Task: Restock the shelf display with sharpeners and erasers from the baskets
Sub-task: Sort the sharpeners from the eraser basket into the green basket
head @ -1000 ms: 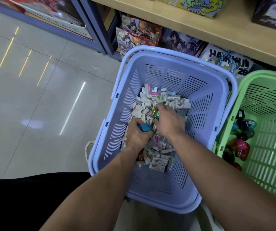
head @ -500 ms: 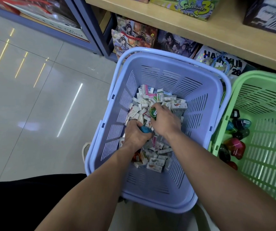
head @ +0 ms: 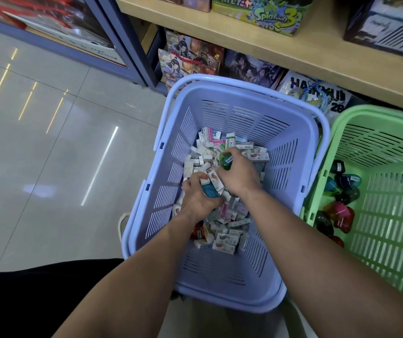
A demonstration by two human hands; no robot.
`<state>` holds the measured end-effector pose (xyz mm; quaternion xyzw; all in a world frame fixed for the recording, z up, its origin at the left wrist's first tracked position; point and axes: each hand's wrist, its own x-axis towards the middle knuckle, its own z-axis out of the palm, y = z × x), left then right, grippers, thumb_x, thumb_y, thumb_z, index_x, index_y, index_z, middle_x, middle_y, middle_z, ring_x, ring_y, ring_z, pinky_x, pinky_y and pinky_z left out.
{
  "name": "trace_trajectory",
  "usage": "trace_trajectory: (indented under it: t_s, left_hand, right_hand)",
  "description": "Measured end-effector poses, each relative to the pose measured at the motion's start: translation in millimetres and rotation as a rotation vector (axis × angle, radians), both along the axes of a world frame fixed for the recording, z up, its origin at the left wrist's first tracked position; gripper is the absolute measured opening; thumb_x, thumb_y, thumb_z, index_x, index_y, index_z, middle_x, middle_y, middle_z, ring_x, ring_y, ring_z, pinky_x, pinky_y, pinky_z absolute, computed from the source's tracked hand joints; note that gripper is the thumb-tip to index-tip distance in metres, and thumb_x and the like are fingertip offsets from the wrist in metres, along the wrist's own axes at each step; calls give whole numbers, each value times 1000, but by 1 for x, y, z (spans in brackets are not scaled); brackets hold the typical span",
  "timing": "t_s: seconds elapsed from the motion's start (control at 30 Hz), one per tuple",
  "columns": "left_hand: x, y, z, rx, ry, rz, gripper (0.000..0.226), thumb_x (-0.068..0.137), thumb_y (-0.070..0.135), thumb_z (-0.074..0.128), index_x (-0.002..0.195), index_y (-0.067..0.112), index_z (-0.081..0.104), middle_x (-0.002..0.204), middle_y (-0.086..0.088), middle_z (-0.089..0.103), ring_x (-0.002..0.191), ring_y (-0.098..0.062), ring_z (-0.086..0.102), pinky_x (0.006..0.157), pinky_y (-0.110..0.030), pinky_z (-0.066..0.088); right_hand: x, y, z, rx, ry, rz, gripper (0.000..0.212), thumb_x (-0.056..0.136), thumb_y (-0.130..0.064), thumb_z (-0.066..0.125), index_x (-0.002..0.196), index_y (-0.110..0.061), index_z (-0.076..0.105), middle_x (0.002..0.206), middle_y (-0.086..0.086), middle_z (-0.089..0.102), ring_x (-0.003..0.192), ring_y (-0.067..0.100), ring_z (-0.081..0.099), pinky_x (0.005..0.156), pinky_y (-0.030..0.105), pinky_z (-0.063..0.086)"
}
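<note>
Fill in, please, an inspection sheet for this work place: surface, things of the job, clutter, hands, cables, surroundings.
Surface: glossy tiled floor with light reflections.
Job's things: purple basket holds a pile of boxed erasers; green basket to its right holds coloured sharpeners.
Clutter: one orange item lies among the erasers, partly hidden by the left forearm.
Hands: left hand grips a blue sharpener; right hand grips a green sharpener; both are inside the purple basket.
Cables: nothing seen.
Surroundings: wooden shelf carries a Splatoon 3 box; illustrated bags stand beneath it.
</note>
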<state>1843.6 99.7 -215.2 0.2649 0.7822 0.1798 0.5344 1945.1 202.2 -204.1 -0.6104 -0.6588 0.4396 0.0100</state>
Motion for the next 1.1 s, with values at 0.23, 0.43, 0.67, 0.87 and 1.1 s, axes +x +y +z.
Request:
trace_trajectory:
  t_s: [0.23, 0.43, 0.67, 0.87, 1.1]
  left_hand:
    - [4, -2, 2, 6, -37, -45, 70, 77, 9, 80, 127, 41, 43, 127, -1, 33, 102, -17, 52, 73, -14, 45]
    - [0, 7, 15, 89, -100, 94, 62, 81, 0, 77, 122, 41, 54, 116, -7, 66, 82, -18, 70, 57, -22, 56]
    - [-6, 38, 68, 239, -75, -4, 42, 88, 2, 74, 124, 18, 59, 99, 6, 61, 79, -11, 65, 58, -9, 49]
    - [3, 80, 151, 267, -86, -89, 20, 89, 16, 77, 105, 21, 65, 96, 1, 65, 77, -15, 67, 62, -24, 54]
    - [100, 84, 223, 370, -139, -314, 29, 90, 34, 76, 114, 33, 59, 115, 4, 67, 88, -18, 73, 80, -44, 62]
  right_hand:
    - [3, 22, 20, -29, 162, -184, 32, 89, -30, 71, 114, -34, 52, 97, -2, 68, 76, 25, 69, 70, 44, 60]
    - [14, 27, 48, -1, 284, -194, 29, 87, -30, 72, 108, -36, 53, 91, -9, 66, 71, 23, 67, 65, 38, 55]
    - [49, 27, 94, 51, 407, -182, 32, 94, -32, 71, 118, -37, 51, 92, -10, 66, 69, 10, 67, 63, 32, 52]
    - [95, 22, 149, 210, 520, -278, 42, 91, -51, 68, 128, -53, 48, 120, -47, 46, 104, 24, 68, 93, 42, 55]
    - [229, 33, 132, 176, 149, -399, 50, 100, -51, 52, 142, -22, 54, 136, 6, 63, 123, 28, 59, 95, 27, 42]
